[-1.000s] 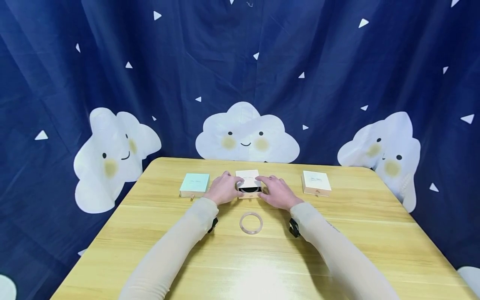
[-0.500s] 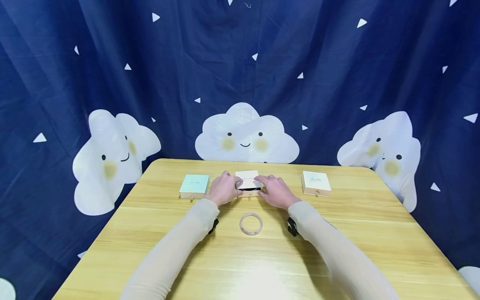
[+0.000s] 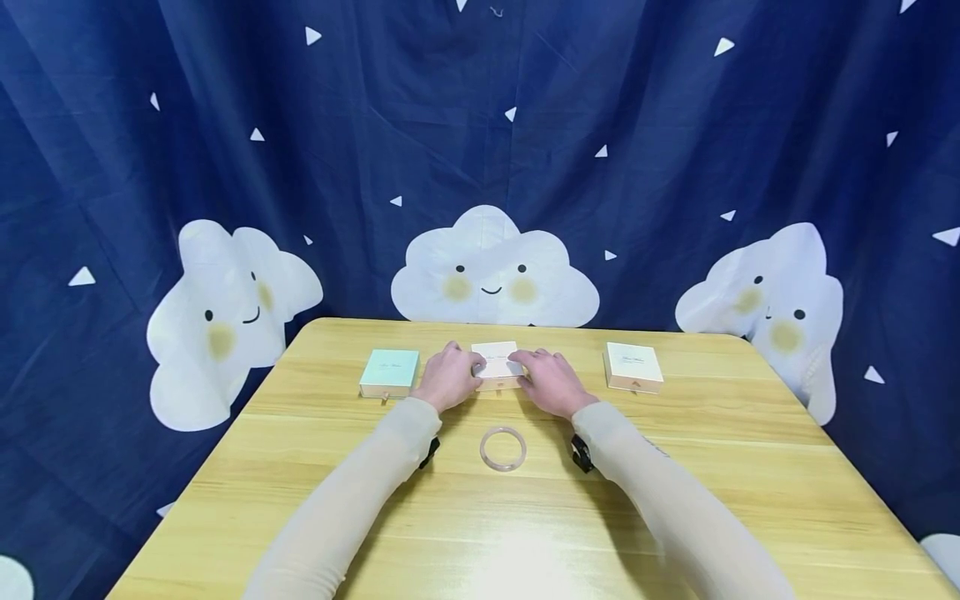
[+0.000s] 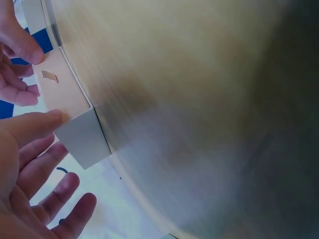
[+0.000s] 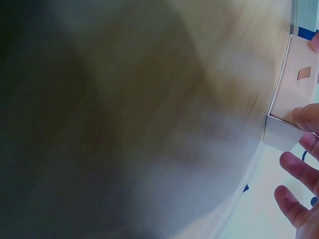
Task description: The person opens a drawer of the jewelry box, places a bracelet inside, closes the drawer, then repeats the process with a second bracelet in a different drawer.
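A small white drawer box point(image 3: 495, 350) lies at the back middle of the table, its pale pink drawer front point(image 4: 62, 82) flush with the sleeve. My left hand point(image 3: 447, 379) grips the box's left side, thumb on the drawer front and index finger over the top. From the right side, my right hand point(image 3: 553, 385) holds it likewise, its thumb point(image 5: 306, 117) against the front by the small ribbon tab point(image 5: 304, 73). The remaining fingers of both hands are spread. A pale pink bangle point(image 3: 502, 467) lies flat on the table between my forearms. The box's inside is hidden.
A mint-green drawer box point(image 3: 391, 367) stands left of my left hand. Another white drawer box point(image 3: 632, 360) is to the right. Behind the wooden table point(image 3: 585, 533) hangs a dark blue curtain point(image 3: 480, 150) with clouds and triangles.
The drawer of the middle box has slid inward until its front is flush; the dark interior seen earlier is now covered. Both hands kept their places on the box, and the bangle stayed put.
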### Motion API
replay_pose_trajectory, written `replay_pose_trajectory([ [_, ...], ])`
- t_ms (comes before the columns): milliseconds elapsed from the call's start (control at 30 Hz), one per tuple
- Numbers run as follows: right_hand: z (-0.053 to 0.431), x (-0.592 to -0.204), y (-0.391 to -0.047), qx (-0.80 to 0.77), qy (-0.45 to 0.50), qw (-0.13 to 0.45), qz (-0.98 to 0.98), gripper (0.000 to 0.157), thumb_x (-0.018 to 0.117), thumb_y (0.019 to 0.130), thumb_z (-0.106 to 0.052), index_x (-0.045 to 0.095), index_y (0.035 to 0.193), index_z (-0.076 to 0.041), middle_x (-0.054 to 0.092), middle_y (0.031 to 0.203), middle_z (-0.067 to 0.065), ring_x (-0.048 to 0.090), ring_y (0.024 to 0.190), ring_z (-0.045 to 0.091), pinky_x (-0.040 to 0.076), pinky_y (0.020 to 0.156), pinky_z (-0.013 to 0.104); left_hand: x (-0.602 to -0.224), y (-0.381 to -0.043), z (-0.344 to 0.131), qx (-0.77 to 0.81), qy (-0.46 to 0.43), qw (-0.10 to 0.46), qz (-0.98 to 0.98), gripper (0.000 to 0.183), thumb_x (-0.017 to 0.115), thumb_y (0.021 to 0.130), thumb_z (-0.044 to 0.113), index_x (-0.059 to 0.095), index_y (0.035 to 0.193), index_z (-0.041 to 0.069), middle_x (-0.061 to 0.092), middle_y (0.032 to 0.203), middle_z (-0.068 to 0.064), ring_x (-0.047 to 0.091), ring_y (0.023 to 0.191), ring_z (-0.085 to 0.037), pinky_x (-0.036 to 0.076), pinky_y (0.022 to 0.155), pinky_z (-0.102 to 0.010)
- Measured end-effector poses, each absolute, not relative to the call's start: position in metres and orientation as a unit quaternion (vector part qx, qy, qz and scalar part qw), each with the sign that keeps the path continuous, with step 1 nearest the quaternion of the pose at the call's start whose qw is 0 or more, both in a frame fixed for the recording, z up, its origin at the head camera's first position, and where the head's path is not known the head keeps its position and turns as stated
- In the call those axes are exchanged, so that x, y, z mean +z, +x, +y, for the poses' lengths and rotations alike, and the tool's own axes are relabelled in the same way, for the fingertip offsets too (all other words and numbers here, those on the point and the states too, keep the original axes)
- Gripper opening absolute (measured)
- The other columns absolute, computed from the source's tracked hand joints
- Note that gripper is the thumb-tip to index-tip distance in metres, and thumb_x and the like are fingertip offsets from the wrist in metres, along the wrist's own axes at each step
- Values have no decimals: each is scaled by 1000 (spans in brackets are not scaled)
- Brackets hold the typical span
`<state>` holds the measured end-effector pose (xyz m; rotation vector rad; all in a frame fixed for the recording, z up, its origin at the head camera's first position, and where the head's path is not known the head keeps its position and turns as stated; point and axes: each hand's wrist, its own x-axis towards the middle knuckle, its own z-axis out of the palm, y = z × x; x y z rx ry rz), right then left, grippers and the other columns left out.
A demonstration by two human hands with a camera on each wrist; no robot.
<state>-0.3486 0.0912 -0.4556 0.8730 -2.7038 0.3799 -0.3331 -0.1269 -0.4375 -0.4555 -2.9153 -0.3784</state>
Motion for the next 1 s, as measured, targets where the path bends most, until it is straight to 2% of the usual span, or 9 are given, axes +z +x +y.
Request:
replay_pose_trajectory([
  [500, 91, -452, -348, 136, 308, 145, -931, 40, 74, 89, -11, 66, 128, -14, 72, 123, 6, 65, 101, 26, 52, 81, 44, -444, -337, -127, -121, -152, 94, -976, 30, 77, 88, 26, 75, 118, 23, 72, 106, -1, 56, 97, -19, 54, 79, -39],
  [800, 94, -442, -348, 137, 325, 138, -925, 44, 75, 90, -17, 64, 131, -9, 66, 133, 12, 62, 117, 32, 53, 93, 50, -445, -337, -130, -147, -148, 100, -973, 45, 81, 84, 34, 72, 125, 19, 73, 111, -1, 60, 107, -22, 55, 84, -44],
  [1000, 96, -440, -352, 130, 312, 98, -936, 52, 74, 92, -27, 58, 139, -10, 60, 140, 14, 58, 125, 38, 50, 98, 56, -442, -338, -132, -148, -135, 64, -978, 56, 76, 87, 48, 65, 134, 20, 72, 115, -3, 60, 110, -27, 54, 85, -47],
])
